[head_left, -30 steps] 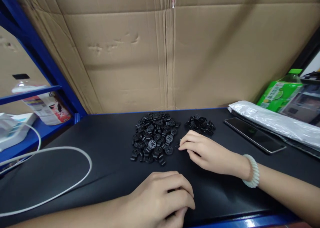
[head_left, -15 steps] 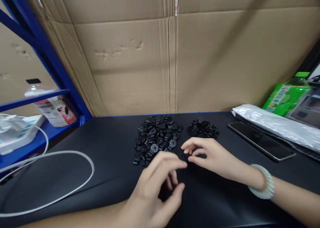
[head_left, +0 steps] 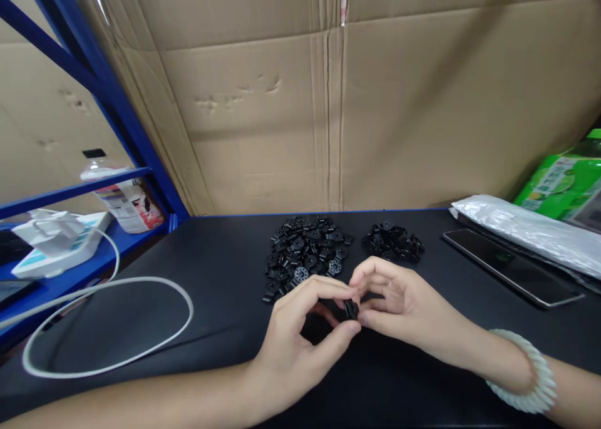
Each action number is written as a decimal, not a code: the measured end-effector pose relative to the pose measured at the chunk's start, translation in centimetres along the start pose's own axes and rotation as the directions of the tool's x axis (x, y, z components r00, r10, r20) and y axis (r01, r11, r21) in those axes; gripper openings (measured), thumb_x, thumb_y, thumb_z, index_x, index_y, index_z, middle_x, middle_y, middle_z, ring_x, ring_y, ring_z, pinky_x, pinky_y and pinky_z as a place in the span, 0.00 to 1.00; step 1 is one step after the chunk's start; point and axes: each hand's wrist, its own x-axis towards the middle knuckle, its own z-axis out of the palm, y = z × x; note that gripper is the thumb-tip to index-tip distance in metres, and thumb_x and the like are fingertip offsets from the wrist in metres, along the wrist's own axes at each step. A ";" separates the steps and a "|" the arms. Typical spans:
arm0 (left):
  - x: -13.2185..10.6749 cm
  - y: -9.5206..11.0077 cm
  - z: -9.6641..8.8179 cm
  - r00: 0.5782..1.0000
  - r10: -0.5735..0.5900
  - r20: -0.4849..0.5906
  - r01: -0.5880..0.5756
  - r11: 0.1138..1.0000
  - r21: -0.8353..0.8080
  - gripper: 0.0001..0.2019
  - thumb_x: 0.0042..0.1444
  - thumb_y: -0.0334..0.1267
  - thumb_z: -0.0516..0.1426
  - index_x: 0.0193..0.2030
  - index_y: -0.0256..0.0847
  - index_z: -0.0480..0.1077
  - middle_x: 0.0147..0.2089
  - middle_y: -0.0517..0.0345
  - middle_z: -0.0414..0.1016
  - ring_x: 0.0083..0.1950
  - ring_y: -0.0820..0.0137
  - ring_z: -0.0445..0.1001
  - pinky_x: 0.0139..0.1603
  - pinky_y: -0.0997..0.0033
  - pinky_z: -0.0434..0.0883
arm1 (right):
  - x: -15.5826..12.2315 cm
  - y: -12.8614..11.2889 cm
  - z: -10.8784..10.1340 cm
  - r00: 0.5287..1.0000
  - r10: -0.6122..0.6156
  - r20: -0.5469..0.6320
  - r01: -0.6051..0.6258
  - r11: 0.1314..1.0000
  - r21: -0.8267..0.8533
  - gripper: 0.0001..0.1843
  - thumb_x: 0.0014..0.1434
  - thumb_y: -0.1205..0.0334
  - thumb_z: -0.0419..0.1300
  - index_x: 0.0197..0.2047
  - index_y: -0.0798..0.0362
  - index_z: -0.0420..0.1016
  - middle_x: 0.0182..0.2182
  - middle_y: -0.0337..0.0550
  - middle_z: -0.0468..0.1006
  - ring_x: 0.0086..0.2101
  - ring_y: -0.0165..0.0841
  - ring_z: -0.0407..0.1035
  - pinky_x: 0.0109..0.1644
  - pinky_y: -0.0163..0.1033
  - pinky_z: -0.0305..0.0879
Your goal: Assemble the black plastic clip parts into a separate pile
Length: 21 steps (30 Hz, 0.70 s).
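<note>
A small black plastic part (head_left: 350,309) is pinched between both hands above the front of the table. My left hand (head_left: 305,341) closes on it from the left, thumb below and fingertips above. From the right, the thumb and fingertips of my right hand (head_left: 392,300) grip the same part, partly hiding it. Behind my left hand lies a large heap of black plastic parts (head_left: 307,244), some with round, perforated discs. A smaller pile of black parts (head_left: 392,241) sits beyond my right hand.
On the black table (head_left: 225,253), a phone (head_left: 507,266) and a silvery plastic package (head_left: 530,228) lie at the right. A white cable (head_left: 188,304) loops at the left, near a blue shelf (head_left: 136,241) with a power strip (head_left: 66,247) and bottle (head_left: 126,203). Cardboard (head_left: 258,134) stands behind.
My left hand has moved up and right, closing its fingers on the black part at my right hand's fingertips. The camera view has shifted slightly left.
</note>
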 end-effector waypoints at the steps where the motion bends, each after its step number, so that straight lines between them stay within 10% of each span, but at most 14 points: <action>1: 0.0 0.0 0.0 1.000 0.023 -0.002 -0.023 1.000 0.017 0.13 0.53 0.24 0.61 0.45 0.40 0.71 0.42 0.54 0.76 0.42 0.69 0.75 0.38 0.74 0.76 | 0.0 -0.1 0.0 1.000 0.023 0.003 -0.023 1.000 0.009 0.15 0.53 0.73 0.62 0.42 0.52 0.65 0.36 0.38 0.73 0.40 0.29 0.69 0.45 0.36 0.66; 6: -0.1 -0.1 0.2 0.988 0.144 0.061 -0.147 0.987 0.060 0.13 0.50 0.22 0.62 0.43 0.36 0.72 0.40 0.51 0.76 0.36 0.70 0.76 0.39 0.71 0.75 | 0.0 -0.9 0.5 0.981 0.169 0.099 -0.173 0.984 0.036 0.18 0.52 0.72 0.58 0.47 0.55 0.67 0.38 0.45 0.77 0.40 0.35 0.72 0.45 0.41 0.65; 21: 0.1 -0.4 0.5 0.988 0.128 0.086 -0.134 0.989 0.067 0.16 0.50 0.21 0.60 0.46 0.38 0.75 0.45 0.50 0.77 0.35 0.71 0.76 0.35 0.75 0.76 | 0.4 0.0 0.6 0.986 0.085 0.143 -0.081 0.996 -0.034 0.27 0.42 0.78 0.52 0.47 0.53 0.71 0.38 0.41 0.77 0.41 0.34 0.72 0.42 0.38 0.65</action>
